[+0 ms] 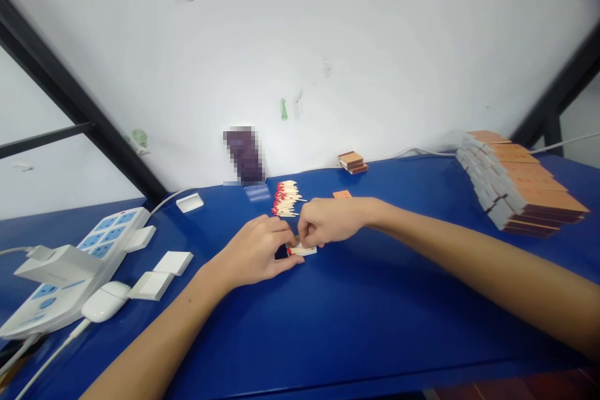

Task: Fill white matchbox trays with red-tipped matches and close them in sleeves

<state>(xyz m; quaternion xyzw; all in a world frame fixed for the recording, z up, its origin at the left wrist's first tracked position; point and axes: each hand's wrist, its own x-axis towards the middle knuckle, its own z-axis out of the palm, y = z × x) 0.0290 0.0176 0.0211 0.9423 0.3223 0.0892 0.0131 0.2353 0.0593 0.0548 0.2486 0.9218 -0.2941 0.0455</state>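
My left hand (pixel 257 250) and my right hand (pixel 328 220) meet at the middle of the blue table (pixel 356 312). Both are closed around a small white matchbox tray (pixel 304 250) with red-tipped matches in it. My left fingers grip its left end; my right fingertips pinch at its top. Just behind the hands lies a loose pile of red-tipped matches (pixel 285 198). A single orange matchbox sleeve (pixel 342 194) lies flat beside the pile.
Several orange matchboxes are stacked in a big pile (pixel 515 187) at the right. A small stack of matchboxes (pixel 352 162) sits by the wall. At the left are a white power strip (pixel 75 262) with plugs and cables, and small white boxes (pixel 162 272).
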